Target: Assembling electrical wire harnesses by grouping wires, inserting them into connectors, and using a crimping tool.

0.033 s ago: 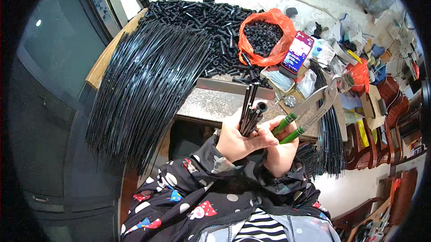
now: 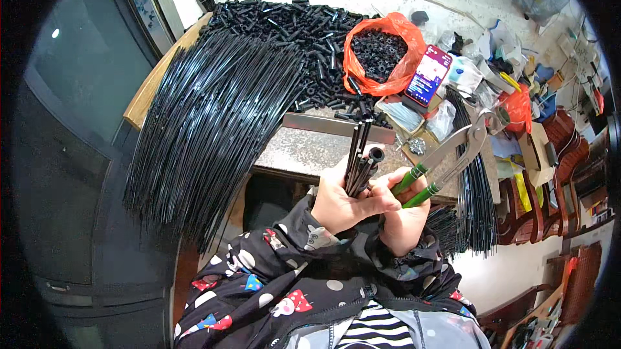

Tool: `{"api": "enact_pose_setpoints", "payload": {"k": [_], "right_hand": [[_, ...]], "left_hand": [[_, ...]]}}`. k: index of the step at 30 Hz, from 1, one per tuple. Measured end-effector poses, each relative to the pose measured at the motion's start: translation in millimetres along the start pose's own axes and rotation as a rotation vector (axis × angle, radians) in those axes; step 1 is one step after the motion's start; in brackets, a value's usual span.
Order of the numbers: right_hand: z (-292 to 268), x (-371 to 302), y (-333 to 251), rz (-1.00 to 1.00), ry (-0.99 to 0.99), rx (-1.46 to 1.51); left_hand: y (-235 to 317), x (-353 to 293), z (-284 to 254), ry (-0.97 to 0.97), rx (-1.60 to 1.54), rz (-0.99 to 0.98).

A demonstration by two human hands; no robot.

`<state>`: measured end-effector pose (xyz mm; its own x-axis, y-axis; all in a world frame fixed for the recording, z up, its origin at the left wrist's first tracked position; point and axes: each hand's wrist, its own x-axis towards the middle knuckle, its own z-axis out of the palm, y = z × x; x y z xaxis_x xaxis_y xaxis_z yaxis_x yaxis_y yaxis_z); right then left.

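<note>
My left hand [image 2: 337, 205] is closed around a small bunch of thin black rods [image 2: 355, 155], which point up and away from me. A short black tube [image 2: 375, 156] with a round open mouth sticks up among them. My right hand [image 2: 404, 223] grips the green handles of long metal pincers [image 2: 453, 150], whose jaws point to the far right. The handles are slightly apart. Both hands meet in front of my chest, and the left thumb reaches over to the right fingers. What the fingertips pinch between the hands is hidden.
A big sheaf of black rods [image 2: 207, 122] hangs over the table's left edge. Behind lies a heap of black tubes [image 2: 278, 22] beside an orange bag [image 2: 417, 58] of small black parts. A phone [image 2: 428, 76] stands right of it. More rods [image 2: 475, 200] hang at right. A metal strip [image 2: 336, 127] edges the heap.
</note>
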<state>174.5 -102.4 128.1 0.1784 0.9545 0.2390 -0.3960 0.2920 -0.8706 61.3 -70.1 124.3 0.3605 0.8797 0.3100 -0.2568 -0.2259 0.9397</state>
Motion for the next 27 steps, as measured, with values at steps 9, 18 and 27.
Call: {"api": "enact_pose_setpoints", "payload": {"k": [9,18,27], "right_hand": [[-5,8,10,-0.277,-0.074,-0.108],[-32,8,-42,0.682,-0.328,-0.388],[-33,-8,-31,0.667,-0.707,-0.380]], "left_hand": [[0,1,0,-0.036,-0.160,0.016],[11,14,-46,0.038,-0.252,0.101],[30,13,-51,0.085,0.231,-0.020]]}}
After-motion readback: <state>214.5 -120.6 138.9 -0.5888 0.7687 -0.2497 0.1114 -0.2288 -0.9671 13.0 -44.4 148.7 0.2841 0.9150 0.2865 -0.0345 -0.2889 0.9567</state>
